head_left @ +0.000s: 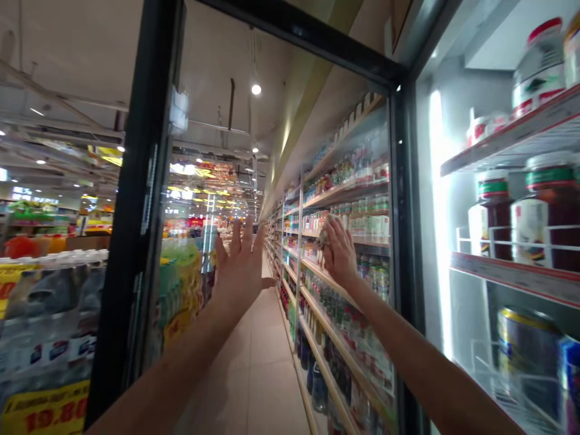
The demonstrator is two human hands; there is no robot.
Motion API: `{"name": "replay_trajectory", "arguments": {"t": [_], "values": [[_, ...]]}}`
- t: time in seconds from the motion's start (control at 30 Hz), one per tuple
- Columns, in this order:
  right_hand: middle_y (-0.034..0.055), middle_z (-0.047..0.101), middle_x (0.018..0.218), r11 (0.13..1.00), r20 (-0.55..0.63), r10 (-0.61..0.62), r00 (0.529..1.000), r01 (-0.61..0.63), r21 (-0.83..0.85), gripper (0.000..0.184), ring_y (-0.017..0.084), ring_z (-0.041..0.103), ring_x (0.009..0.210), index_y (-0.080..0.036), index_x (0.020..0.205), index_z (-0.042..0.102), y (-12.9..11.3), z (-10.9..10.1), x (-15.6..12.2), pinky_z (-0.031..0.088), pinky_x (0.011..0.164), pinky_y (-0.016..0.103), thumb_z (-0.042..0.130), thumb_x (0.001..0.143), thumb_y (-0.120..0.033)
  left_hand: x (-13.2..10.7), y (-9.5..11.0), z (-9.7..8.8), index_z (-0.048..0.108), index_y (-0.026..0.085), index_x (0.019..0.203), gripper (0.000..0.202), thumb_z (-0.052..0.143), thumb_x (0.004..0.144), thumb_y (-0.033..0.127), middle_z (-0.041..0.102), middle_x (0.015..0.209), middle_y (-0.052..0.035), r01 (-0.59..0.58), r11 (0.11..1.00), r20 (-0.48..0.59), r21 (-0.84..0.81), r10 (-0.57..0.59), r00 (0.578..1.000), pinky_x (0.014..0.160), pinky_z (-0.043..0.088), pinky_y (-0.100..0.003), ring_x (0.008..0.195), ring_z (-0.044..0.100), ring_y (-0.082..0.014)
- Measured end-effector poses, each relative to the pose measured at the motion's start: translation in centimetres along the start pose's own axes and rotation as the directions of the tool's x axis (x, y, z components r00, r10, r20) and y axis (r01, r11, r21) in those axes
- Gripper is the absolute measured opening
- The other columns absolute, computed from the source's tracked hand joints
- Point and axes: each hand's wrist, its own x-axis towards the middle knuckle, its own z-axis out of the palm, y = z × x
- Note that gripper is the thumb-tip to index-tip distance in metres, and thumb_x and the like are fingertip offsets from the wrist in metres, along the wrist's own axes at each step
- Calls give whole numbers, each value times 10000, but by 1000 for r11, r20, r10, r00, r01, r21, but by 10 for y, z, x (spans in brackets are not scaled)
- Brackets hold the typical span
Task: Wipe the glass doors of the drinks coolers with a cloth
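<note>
Standing open across the view, the glass door (281, 181) is bordered by a dark frame (136, 199), with the lit cooler (462, 96) and its green-capped bottles (537, 211) exposed at the right. The left hand (240, 260) is held up before the pane with its fingers spread and nothing gripped; whether the glass is touched by it cannot be told. The right hand (339, 251) is raised nearer the cooler side, its fingers drawn together over a small cloth (324, 234), which seems to be pressed between palm and pane around mid-height. Judging by the cloth's place, the rubbing of the glass is under way rather than finished. How much has been covered cannot be told, since no edge between wiped and unwiped glass is made out; the areas well apart from the cloth may be either done or left.
</note>
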Motion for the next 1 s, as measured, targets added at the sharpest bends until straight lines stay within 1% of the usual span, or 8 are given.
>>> {"name": "replay_trajectory", "arguments": {"t": [0.2, 0.33, 0.47, 0.57, 0.67, 0.77, 0.9, 1.0], "values": [[179, 423, 1381, 912, -234, 401, 886, -411, 8, 529, 267, 328, 1333, -96, 1351, 385, 65, -17, 20, 295, 1074, 545, 311, 844, -224, -1, 0, 7, 158, 147, 1446, 1056, 732, 625, 480, 31, 1528, -148, -15, 1000, -16, 6, 15, 1000, 1085, 121, -618, 1404, 4, -356], [157, 408, 1405, 997, -109, 73, 991, -70, 35, 500, 227, 266, 1374, -101, 1348, 393, 13, -3, 28, 276, 1111, 465, 289, 873, -219, -1, -3, 8, 153, 158, 1448, 1070, 745, 613, 467, 33, 1528, -143, -13, 1000, -26, -9, 13, 1000, 1091, 119, -607, 1405, 13, -349], [79, 435, 1405, 964, 138, -263, 955, 255, 76, 482, 195, 265, 1380, -185, 1338, 415, -20, -1, 12, 300, 1103, 437, 356, 859, -207, 0, -5, 11, 147, 157, 1449, 1084, 753, 604, 463, 54, 1527, -152, -17, 1000, -46, -18, 16, 999, 1101, 128, -581, 1407, 24, -342], [113, 421, 1406, 999, -11, 38, 999, -38, -21, 490, 223, 297, 1361, -158, 1345, 396, 18, -14, 9, 296, 1093, 477, 335, 861, -201, -1, -6, 14, 141, 167, 1451, 1053, 726, 633, 480, 45, 1530, -140, -31, 999, -47, -17, 30, 998, 1101, 108, -588, 1408, 5, -338], [207, 354, 1422, 955, -209, 283, 936, -295, -26, 511, 242, 247, 1372, -46, 1359, 341, 49, -16, 19, 234, 1117, 490, 253, 872, -175, 0, -6, 15, 135, 169, 1452, 1057, 720, 635, 497, 34, 1531, -138, -25, 1000, -33, -19, 24, 999, 1095, 93, -602, 1407, 7, -343], [203, 356, 1423, 976, -157, 212, 965, -216, -13, 507, 229, 222, 1382, -22, 1348, 352, 25, -3, 24, 227, 1131, 455, 262, 879, -192, 0, -7, 16, 140, 167, 1451, 1063, 725, 629, 500, 33, 1532, -137, -26, 999, -34, -31, 25, 999, 1096, 104, -597, 1406, 14, -347], [66, 427, 1409, 993, 66, -109, 992, 106, 49, 469, 172, 258, 1378, -179, 1320, 436, -24, 9, 14, 283, 1121, 387, 352, 861, -219, 1, -8, 16, 158, 168, 1449, 1057, 727, 624, 503, 44, 1532, -133, -24, 999, -37, -29, 23, 999, 1103, 103, -581, 1409, 12, -338], [123, 394, 1424, 999, 26, -31, 999, 31, 24, 491, 220, 260, 1377, -144, 1349, 398, -10, 1, 10, 286, 1101, 474, 342, 866, -211, 0, -7, 15, 160, 178, 1448, 1051, 721, 626, 515, 47, 1533, -124, -13, 1000, -14, -29, 13, 1000, 1102, 106, -582, 1410, 13, -334]]}}
